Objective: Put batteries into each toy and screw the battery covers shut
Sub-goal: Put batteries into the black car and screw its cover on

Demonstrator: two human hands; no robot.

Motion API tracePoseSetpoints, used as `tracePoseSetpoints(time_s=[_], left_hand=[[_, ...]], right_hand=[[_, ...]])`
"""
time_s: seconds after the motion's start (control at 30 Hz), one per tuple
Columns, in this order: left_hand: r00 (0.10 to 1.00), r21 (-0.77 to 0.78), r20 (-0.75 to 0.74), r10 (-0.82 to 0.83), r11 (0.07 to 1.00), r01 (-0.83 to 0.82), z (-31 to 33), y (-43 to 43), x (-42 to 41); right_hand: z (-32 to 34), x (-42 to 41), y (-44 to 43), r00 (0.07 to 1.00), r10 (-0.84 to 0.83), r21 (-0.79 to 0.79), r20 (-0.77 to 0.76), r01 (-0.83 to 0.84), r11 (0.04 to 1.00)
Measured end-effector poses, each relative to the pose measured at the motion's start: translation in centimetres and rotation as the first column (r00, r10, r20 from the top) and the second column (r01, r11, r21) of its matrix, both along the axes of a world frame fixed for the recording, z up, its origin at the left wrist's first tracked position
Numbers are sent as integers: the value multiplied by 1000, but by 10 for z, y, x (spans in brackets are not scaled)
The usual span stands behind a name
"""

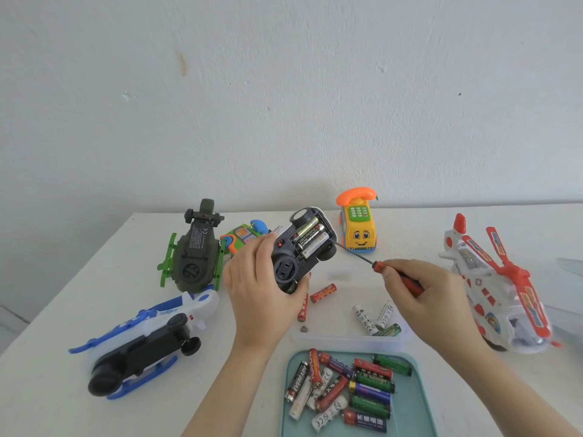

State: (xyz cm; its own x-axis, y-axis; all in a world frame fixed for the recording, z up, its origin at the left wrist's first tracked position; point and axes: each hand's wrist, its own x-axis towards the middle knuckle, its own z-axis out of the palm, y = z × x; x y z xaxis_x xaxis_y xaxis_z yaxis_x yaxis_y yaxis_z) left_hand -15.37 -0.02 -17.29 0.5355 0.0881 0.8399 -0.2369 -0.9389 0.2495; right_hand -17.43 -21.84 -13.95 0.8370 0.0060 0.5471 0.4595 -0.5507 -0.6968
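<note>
Two bare hands and forearms of one person, seen from above by a head-worn camera. The left hand (252,279) and the right hand (419,288) are uncovered, with slim fingers and smooth backs. The left forearm (227,383) and the right forearm (504,383) are bare too, from the wrists down to the lower edge of the view. Both forearms look slender and even. The fingernails are too small and blurred to describe.

Single head-worn wide-angle view, aimed forward and down across table (79,294), wall (284,89) filling upper half at 12 o'clock, left hand (252,279) and right hand (422,291) reaching in from 6 o'clock, near, mid-frame, tray (410,411) cropped at 6 o'clock.
</note>
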Motion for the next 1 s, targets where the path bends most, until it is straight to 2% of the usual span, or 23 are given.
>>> tracePoseSetpoints(time_s=[0.33,0.53,0.83,1.0], left_hand=[[998,10,50,-35,999,35,-2,2,2],[990,33,63,-130,991,128,-3,2,8],[991,4,21,-132,991,132,-4,3,11],[989,28,5,-149,988,149,-3,2,12]], right_hand=[[-1,3,2,1000,-14,1,-14,14,1000],[4,8,9,990,-17,-8,-140,17,1000],[-3,4,1,998,0,-17,-69,-1,1000],[-8,-1,1,994,75,-1,-85,-75,997]])
